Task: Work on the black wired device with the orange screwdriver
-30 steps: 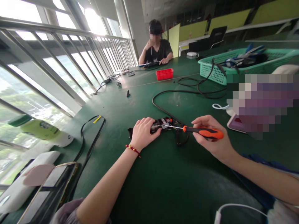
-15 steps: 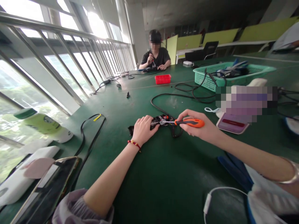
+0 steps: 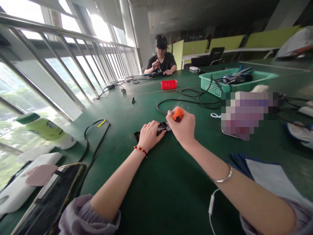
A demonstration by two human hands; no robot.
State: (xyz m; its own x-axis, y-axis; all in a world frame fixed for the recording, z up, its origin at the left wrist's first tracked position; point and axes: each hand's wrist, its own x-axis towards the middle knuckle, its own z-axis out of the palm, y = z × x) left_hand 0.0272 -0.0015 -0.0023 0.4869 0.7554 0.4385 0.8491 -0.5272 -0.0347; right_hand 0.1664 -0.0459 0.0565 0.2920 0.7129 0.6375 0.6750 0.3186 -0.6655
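On the green table a black corded device (image 3: 161, 128) lies with its inner parts partly showing. My left hand (image 3: 149, 133) is wrapped over its left part and presses it to the table. My right hand (image 3: 183, 125) is closed round the orange and black handle of a screwdriver (image 3: 178, 114). The handle end points up toward me, and the hand is over the right part of the device. The screwdriver's shaft and tip are hidden behind my fingers, so contact with the device does not show.
Beyond the device stand a red box (image 3: 169, 85) and a green basket (image 3: 215, 86) holding tools. A black cable (image 3: 168, 100) curves across the table. A bottle (image 3: 49, 131) lies at left. A co-worker (image 3: 160, 60) sits opposite. White earphone cord (image 3: 211, 205) lies near right.
My right hand has moved left over the device and turned the screwdriver from lying nearly level to standing steeper, handle up. My left hand has stayed in place.
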